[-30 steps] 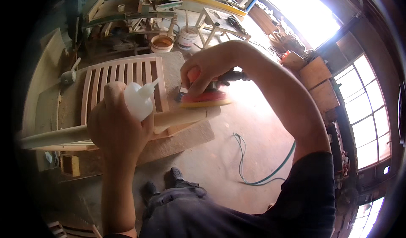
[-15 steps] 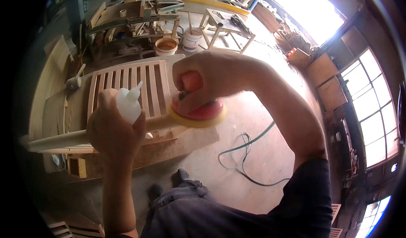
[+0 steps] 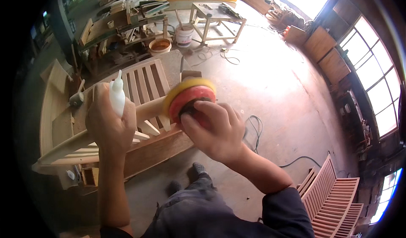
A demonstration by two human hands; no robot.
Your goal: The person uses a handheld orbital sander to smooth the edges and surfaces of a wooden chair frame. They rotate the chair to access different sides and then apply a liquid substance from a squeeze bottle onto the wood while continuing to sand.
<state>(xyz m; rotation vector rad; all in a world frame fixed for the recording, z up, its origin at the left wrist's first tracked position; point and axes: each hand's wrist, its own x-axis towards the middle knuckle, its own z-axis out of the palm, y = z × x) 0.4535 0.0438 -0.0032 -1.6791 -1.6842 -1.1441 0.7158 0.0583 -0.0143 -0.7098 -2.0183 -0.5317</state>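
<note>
My left hand is closed around a white squeeze bottle with a pointed nozzle, and sits against a long pale wooden rail. How far its fingers also wrap the rail is hidden. With my right hand I grip a red disc sander, its body partly covered by my fingers. The sander is tilted, its yellow pad facing away from me against the rail's right end. Slats run beneath the rail, partly hidden by my left hand.
Beyond the rail, a slatted wooden panel lies on the workbench, with a mallet to the left. Farther off stand buckets and a small table. A green hose trails over the floor; slatted benches stand at right.
My right hand has swung from above the sander to its near side, tipping the sander up. The wooden rail has shifted and slats now show beneath it. My view has turned right.
</note>
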